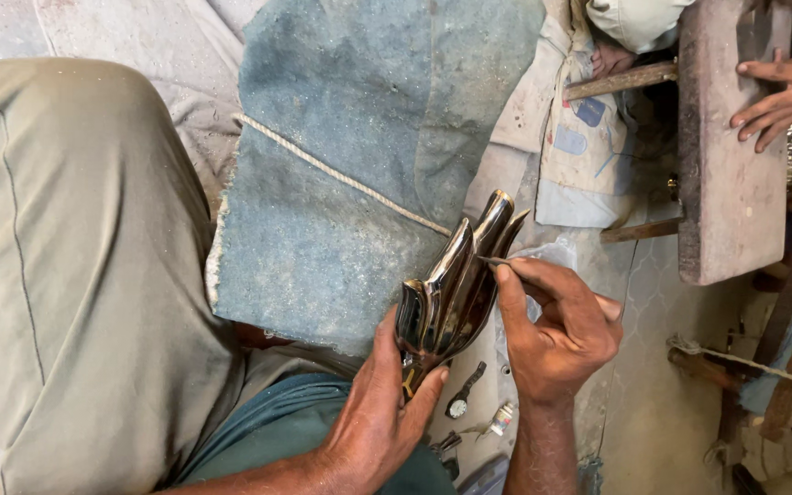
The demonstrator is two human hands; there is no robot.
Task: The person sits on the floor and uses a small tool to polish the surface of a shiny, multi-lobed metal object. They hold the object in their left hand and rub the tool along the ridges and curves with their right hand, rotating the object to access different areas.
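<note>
Left hand grips base of one polished, ribbed metal casting, dark and glossy, several finger-like lobes, held over a worn blue cloth. Right hand pinches one thin metal tool, tip touching casting. One wristwatch on floor below.

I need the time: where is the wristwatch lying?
In the head view, the wristwatch lies on the floor low in the middle, between the left hand and right hand, just below the shiny metal piece.
</note>
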